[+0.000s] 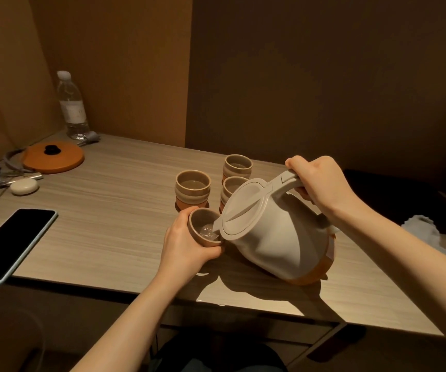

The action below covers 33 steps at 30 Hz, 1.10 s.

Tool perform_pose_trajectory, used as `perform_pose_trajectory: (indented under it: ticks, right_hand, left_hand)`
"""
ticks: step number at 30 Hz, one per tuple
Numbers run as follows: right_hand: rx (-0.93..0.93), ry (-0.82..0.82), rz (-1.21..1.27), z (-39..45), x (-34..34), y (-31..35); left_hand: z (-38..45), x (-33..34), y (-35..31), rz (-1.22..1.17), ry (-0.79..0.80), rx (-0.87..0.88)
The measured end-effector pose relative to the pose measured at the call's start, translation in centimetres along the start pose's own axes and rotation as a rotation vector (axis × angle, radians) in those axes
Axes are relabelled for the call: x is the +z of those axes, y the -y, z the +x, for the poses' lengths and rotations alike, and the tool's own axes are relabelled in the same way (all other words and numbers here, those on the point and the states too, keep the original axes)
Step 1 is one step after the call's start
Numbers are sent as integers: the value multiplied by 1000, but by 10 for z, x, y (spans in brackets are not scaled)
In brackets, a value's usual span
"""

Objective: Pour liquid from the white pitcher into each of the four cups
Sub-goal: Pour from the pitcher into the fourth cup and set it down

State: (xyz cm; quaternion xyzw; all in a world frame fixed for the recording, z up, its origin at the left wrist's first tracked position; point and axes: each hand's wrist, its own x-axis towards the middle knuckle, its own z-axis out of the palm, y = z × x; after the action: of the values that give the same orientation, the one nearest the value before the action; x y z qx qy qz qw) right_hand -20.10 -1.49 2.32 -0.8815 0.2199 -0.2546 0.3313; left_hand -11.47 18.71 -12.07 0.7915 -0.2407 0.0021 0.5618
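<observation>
On the wooden table (109, 210), our left hand (187, 245) wraps the near cup (203, 229) — tilted toward the spout. Our right hand (321, 183) grips the white pitcher (272, 232) handle; we should tip slowly and watch the level.

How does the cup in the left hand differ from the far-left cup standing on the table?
The held cup is tilted toward the pitcher spout; the far-left cup stands upright. The held cup is gripped by the left hand and taking water now; the far-left cup stands free, its liquid level and calm. The held cup's outside is mostly hidden; the far-left cup shows its ribbed band and orange base. Both share the same beige glaze and shape.
</observation>
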Motion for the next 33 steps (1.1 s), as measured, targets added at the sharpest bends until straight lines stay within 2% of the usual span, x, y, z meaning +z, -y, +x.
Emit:
perform_pose_trajectory:
  ticks: [33]
  right_hand:
    - [13, 3, -14, 2, 1, 3]
  left_hand:
    - [0, 3, 5, -2, -1, -25]
